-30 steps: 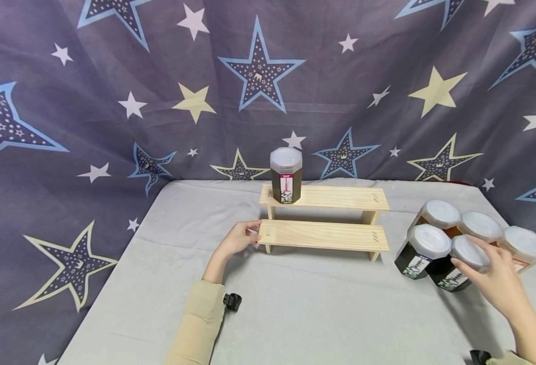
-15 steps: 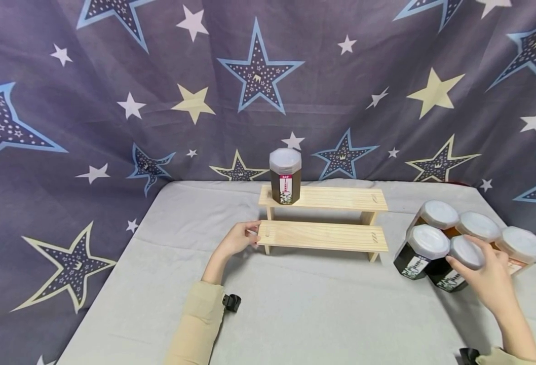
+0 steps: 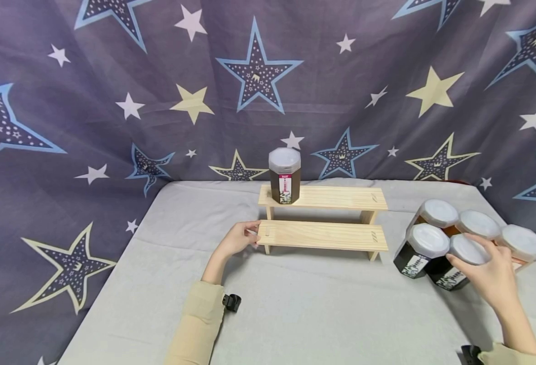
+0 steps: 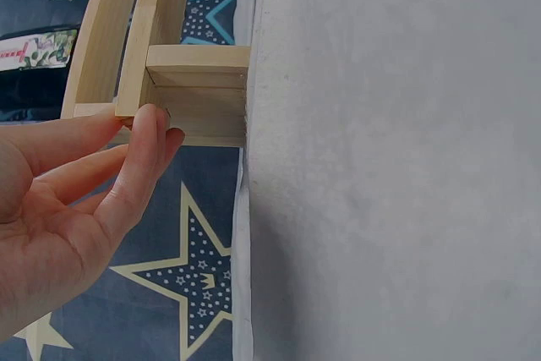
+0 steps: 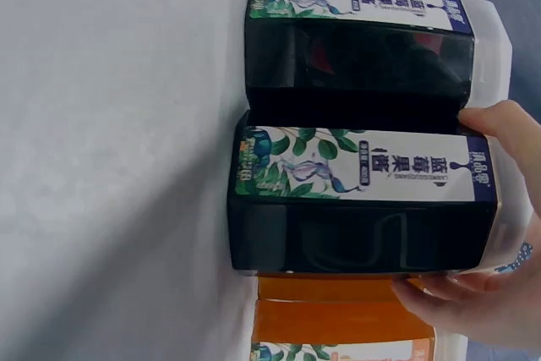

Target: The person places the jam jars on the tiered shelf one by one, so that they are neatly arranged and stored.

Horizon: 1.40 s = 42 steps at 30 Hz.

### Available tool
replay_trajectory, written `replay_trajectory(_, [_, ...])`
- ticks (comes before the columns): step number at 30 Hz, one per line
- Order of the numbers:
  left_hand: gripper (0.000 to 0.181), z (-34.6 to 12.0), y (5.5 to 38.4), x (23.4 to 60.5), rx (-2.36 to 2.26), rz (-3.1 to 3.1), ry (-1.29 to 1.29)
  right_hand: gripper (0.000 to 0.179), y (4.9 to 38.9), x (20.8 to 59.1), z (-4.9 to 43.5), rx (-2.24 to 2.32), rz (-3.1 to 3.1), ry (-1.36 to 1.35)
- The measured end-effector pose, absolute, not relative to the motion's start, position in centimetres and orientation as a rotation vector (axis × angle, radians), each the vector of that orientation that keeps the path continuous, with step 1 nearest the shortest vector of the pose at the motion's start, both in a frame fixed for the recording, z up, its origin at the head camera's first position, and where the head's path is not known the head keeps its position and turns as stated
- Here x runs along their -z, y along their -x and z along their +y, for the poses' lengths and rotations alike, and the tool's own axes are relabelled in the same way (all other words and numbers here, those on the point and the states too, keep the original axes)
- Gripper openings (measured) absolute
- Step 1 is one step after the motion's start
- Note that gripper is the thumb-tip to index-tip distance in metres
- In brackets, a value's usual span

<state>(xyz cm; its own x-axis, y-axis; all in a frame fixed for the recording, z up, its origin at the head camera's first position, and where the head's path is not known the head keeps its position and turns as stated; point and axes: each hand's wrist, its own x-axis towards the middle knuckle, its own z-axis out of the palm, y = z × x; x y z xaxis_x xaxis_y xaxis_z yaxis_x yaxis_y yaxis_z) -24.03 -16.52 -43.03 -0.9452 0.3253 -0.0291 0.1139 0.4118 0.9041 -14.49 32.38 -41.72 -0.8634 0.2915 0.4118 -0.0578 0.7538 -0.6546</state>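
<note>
My left hand (image 3: 237,238) pinches the left end of the lower board of a two-tier wooden stand (image 3: 322,235); in the left wrist view its thumb and fingers (image 4: 139,145) meet at the board's corner. On the upper board, at its left end, stands a dark jar (image 3: 285,177) with a frosted lid and a pink-topped label. My right hand (image 3: 496,274) grips a dark jar (image 5: 363,234) just below its lid, thumb on one side and fingers on the other. This jar stands upright on the cloth among others, with a similar dark jar (image 5: 363,57) close beside it.
Amber jars with frosted lids, among them one (image 3: 523,243) at the far right, stand behind and beside the dark pair. Grey cloth (image 3: 332,304) covers the table. A star-patterned curtain (image 3: 158,132) hangs along the back and left.
My right hand has shifted slightly left around the lid of the dark jar. The jars, the stand and my left hand keep their places.
</note>
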Motion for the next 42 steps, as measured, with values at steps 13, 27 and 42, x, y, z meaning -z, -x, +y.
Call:
replay_trajectory(13, [0.046, -16.6, 24.1, 43.2, -1.518, 2.506, -0.380, 0.056, 14.4, 41.8, 32.5, -0.967, -2.375, 0.259])
replay_trajectory(27, [0.045, -15.8, 22.4, 40.4, -1.545, 2.461, -0.416, 0.062, 17.0, 45.1, 38.0, -0.804, -2.348, 0.260])
replay_trajectory(42, [0.045, -15.8, 22.2, 40.1, -1.553, 2.451, -0.397, 0.055, 13.4, 35.3, 31.5, -0.759, -2.446, 0.251])
